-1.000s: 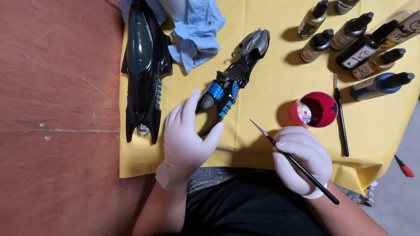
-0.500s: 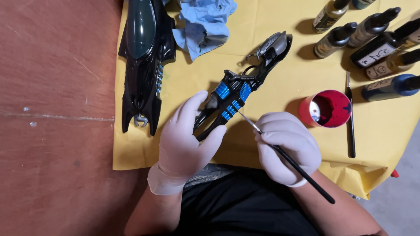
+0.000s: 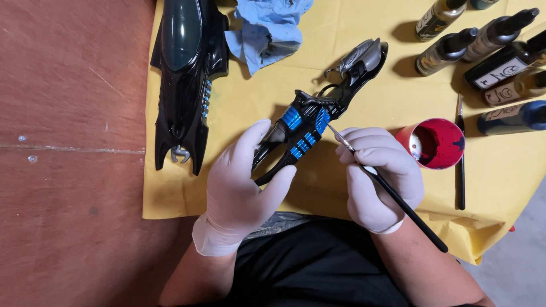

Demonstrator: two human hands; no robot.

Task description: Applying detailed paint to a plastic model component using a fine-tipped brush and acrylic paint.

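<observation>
At the centre of the frame lies a slim black model part (image 3: 310,128) with bright metallic-blue ribbed panels along its middle and a silver-grey piece at its upper-right end. Its long axis runs diagonally, from the lower left near the left hand up to the upper right, where the silver end points toward the bottles. It rests over a yellow sheet (image 3: 369,91) on the tabletop (image 3: 68,170).

The left hand (image 3: 239,187), in a white glove, is closed around the part's lower-left end, thumb on one side and fingers on the other, hiding that tip. The right hand (image 3: 381,182), also gloved, is curled around a thin black paintbrush (image 3: 398,199) whose fine tip meets the part just beside the blue panels.

To the right sits a red paint cup (image 3: 438,143), with a second brush (image 3: 459,153) beside it. Several dropper bottles (image 3: 495,40) fill the upper right, some cut off by the edge. At upper left lies a larger black vehicle body (image 3: 185,79), its top cropped, next to a crumpled blue cloth (image 3: 267,28).
</observation>
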